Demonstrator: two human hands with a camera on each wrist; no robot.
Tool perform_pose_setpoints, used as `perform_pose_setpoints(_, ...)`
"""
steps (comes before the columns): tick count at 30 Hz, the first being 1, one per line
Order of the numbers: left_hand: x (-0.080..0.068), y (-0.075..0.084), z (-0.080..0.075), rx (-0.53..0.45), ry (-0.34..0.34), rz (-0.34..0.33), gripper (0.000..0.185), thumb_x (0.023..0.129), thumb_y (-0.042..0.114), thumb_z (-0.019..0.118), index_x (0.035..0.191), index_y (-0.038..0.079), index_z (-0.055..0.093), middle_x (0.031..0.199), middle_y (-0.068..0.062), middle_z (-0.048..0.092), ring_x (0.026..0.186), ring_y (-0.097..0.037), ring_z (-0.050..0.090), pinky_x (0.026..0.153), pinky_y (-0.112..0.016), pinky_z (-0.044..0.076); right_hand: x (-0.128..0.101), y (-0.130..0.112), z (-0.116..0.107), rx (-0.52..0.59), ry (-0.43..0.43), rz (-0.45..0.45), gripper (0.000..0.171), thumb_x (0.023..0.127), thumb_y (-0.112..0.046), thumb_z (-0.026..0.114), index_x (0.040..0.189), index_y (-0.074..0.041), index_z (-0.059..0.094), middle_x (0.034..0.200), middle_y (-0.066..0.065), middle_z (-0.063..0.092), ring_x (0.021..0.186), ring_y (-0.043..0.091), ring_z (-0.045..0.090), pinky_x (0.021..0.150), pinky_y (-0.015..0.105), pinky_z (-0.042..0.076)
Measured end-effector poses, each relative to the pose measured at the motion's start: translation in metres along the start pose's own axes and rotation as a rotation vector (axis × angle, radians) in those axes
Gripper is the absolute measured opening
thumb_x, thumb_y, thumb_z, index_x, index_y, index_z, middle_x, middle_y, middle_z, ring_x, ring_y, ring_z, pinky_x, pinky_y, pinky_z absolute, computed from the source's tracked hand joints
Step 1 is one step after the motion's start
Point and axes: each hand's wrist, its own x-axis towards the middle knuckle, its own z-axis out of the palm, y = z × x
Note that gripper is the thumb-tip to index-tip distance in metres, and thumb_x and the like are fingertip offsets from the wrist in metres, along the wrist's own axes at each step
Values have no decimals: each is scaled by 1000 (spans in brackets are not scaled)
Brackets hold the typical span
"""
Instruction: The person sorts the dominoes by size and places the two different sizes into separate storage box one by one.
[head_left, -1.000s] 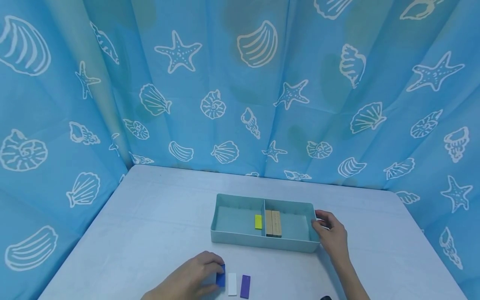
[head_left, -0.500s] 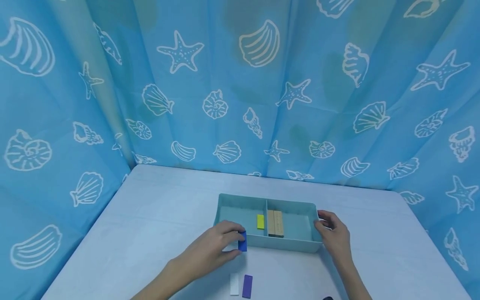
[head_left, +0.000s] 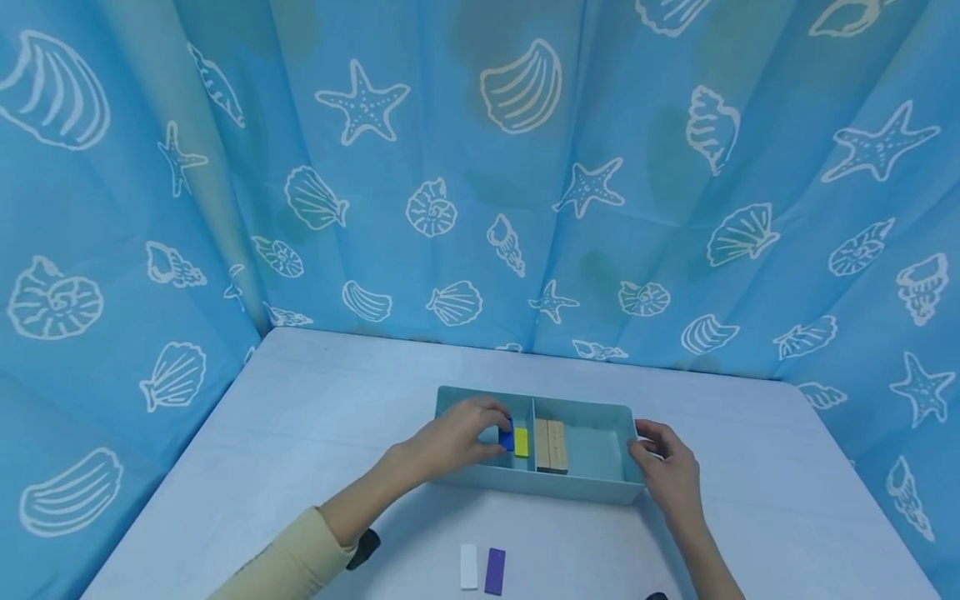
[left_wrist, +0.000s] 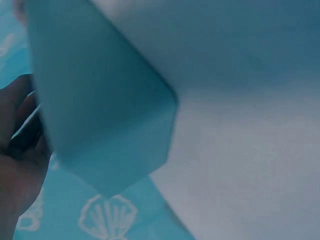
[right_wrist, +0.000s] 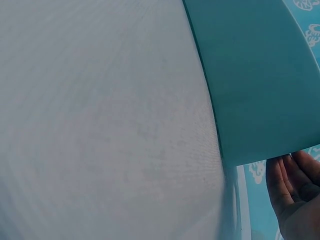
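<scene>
Left hand (head_left: 457, 437) reaches over the near wall of the teal tray (head_left: 525, 487) and pinches a small blue block (head_left: 507, 437) between thumb and fingertips, grip closed tight on it. The block sits low in the tray's left compartment, just left of the yellow block (head_left: 521, 442), which lies against the divider; touching the yellow one or just beside it, cannot tell. Holding from above like this lets the piece go in parallel to the yellow one.

Right hand (head_left: 667, 471) rests against the tray's right end wall, fingers loosely curved around the corner, holding nothing else; likely steadying the tray so it does not slide on the desk (head_left: 300, 417).

Two wood-coloured blocks (head_left: 551, 447) lie side by side in the right compartment, against the divider.

Blue block: flat, rectangular, dark saturated blue, mostly covered by the fingers, only one end showing.

On the desk in front of the tray, a white block (head_left: 468, 567) and a purple block (head_left: 494, 571) lie side by side, apart from both hands. Wrist views show only tray wall, blurred.
</scene>
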Motion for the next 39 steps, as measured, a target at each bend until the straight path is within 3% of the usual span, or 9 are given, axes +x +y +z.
perform_pose_setpoints(6, 18, -20, 15, 24, -49, -22, 21, 88, 16, 76, 108, 9, 73, 118, -1, 65, 114, -16, 59, 98, -29, 48, 7, 16, 3, -13, 13, -28, 40, 96, -19, 57, 134, -5, 55, 132, 18, 58, 116, 32, 55, 100, 51, 47)
perform_pose_setpoints(12, 28, -27, 25, 40, -105, -44, 21, 88, 16, 76, 108, 10, 73, 115, 0, 65, 110, -16, 59, 95, -27, 49, 19, 37, 7, -59, 28, -53, 41, 97, -22, 59, 134, -6, 56, 131, 16, 59, 114, 31, 57, 96, 50, 49)
perform_pose_setpoints(22, 31, -30, 32, 40, -128, -53, 24, 86, 15, 78, 109, 9, 73, 108, 1, 66, 105, -14, 59, 92, -26, 49, 1, 1, -3, 22, -38, 32, 41, 99, -15, 56, 138, -4, 51, 137, 20, 53, 125, 35, 50, 104, 52, 43)
perform_pose_setpoints(23, 31, -30, 32, 38, -129, -52, 24, 87, 15, 78, 110, 9, 74, 108, 1, 66, 104, -14, 59, 91, -26, 49, 1, 1, -2, 14, -35, 29, 41, 99, -16, 56, 138, -5, 51, 137, 19, 54, 125, 34, 51, 102, 45, 47)
perform_pose_setpoints(24, 32, -30, 32, 37, -129, -51, 24, 86, 15, 78, 109, 8, 74, 108, 1, 66, 104, -14, 59, 91, -26, 49, 1, 2, -2, 0, -28, 21, 41, 99, -17, 56, 138, -5, 52, 136, 18, 55, 124, 33, 52, 99, 38, 49)
perform_pose_setpoints(29, 33, -31, 34, 32, -128, -50, 24, 86, 13, 78, 109, 9, 74, 110, 1, 67, 106, -14, 59, 93, -27, 49, 4, 12, 1, -14, 4, -35, 41, 99, -22, 58, 136, -6, 54, 132, 17, 58, 119, 33, 55, 95, 37, 52)
perform_pose_setpoints(31, 34, -31, 34, 35, -127, -52, 24, 86, 13, 78, 109, 9, 74, 110, 1, 67, 107, -14, 59, 94, -27, 49, 9, 21, 2, -21, 15, -56, 40, 99, -24, 58, 135, -7, 55, 131, 16, 59, 118, 32, 56, 97, 47, 50)
perform_pose_setpoints(35, 34, -31, 35, 45, -130, -55, 24, 86, 13, 78, 110, 10, 73, 111, 1, 67, 107, -14, 59, 94, -27, 49, 19, 40, 6, -72, 33, -86, 41, 99, -31, 58, 134, -10, 57, 129, 12, 61, 114, 27, 58, 90, 33, 54)
perform_pose_setpoints(39, 35, -31, 36, 48, -131, -55, 24, 86, 14, 78, 110, 11, 73, 111, 2, 67, 107, -14, 60, 94, -27, 49, 20, 42, 6, -62, 39, -94, 40, 99, -30, 59, 133, -10, 58, 127, 12, 62, 113, 27, 58, 93, 39, 53)
